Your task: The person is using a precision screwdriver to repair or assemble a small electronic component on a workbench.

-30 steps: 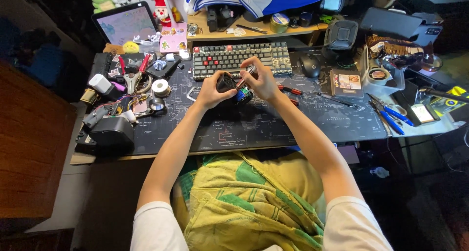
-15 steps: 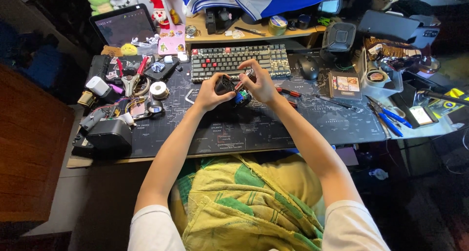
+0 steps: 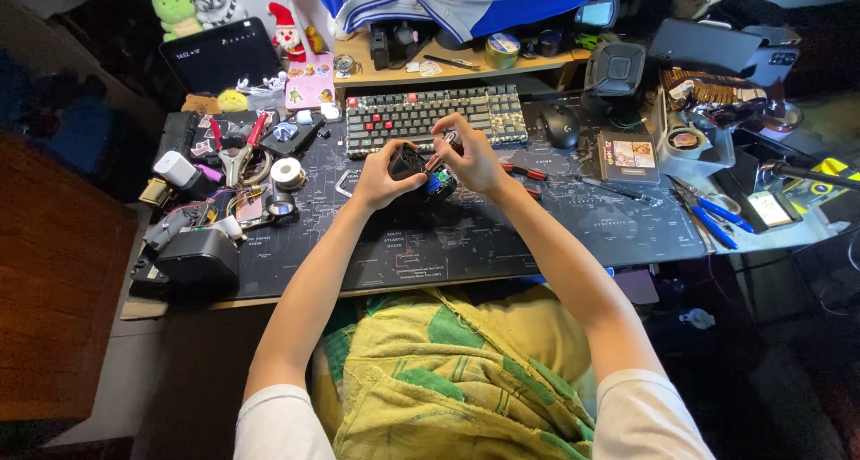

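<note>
We held a small black gadget in our left hand above the tabletop, just near the keyboard, our right hand fingers pinching a red-handled tool that could slip and scratch it.

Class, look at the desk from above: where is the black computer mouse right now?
In the head view, the computer mouse lies on the desk mat, right of the keyboard and beyond the right hand.

I see my left hand gripping a small black device while my right hand pinches at its top, above the dark desk mat, just before the keyboard on the tabletop.
</note>
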